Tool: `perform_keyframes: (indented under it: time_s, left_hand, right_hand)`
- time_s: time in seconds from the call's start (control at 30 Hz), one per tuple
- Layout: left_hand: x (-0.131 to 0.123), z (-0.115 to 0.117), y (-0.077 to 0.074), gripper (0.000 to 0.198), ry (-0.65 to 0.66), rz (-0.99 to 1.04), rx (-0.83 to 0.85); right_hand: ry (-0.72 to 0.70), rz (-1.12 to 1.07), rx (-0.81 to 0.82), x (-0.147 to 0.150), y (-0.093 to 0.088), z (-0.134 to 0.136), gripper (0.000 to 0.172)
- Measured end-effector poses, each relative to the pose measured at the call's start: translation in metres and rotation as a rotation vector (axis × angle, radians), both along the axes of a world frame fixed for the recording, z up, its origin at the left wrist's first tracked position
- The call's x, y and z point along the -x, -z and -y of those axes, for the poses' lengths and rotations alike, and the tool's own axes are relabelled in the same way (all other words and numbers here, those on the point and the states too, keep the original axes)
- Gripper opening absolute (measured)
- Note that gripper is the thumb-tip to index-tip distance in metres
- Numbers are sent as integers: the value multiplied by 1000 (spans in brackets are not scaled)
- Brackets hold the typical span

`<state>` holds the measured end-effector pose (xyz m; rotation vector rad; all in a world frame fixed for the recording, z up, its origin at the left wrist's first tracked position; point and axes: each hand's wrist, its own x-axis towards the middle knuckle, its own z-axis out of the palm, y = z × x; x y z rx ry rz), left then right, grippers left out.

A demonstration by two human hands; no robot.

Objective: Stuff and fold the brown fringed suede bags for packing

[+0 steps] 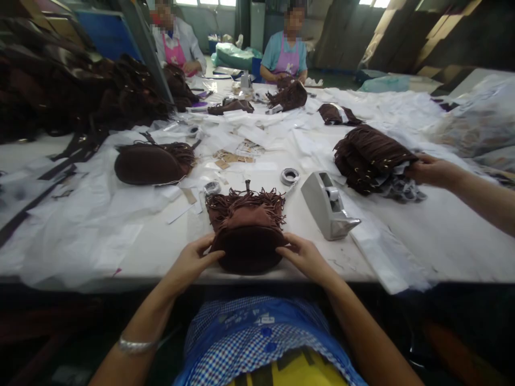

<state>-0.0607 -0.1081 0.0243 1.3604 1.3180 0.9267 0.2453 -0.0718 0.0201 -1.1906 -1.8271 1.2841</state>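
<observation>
A dark brown fringed bag (251, 244) lies at the front edge of the white table, its rounded base toward me and its fringe pointing away. My left hand (201, 256) grips its left side, thumb on the base and fingers partly hidden behind. On the opposite side my right hand (301, 256) pinches the bag in the same way. Just right of the bag stands a grey tape dispenser (328, 206). Behind the bag are one tape roll (290, 176) and another tape roll (212, 187).
Another person's hand (428, 169) holds a fringed brown bag (370, 155) at right. A brown bag (151, 163) lies at left, near a large dark heap (80, 96). White sheets (386, 252) and scraps cover much of the table (462, 236). Two people work across it.
</observation>
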Motion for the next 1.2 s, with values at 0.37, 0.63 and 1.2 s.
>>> perform_keyframes:
  time_s: [0.37,0.63,1.2]
  left_hand:
    - [13,-4,10,29,227,56,105]
    - [17,-11,29,24,175,-13,95]
    - [0,22,23,34,-235,-395,-63]
  right_hand:
    - [-142,-60,6,-2,4,-9,28]
    - [-56,6,-56,-5,4,-11,24]
    - [82,113,-192,2,0,6,22]
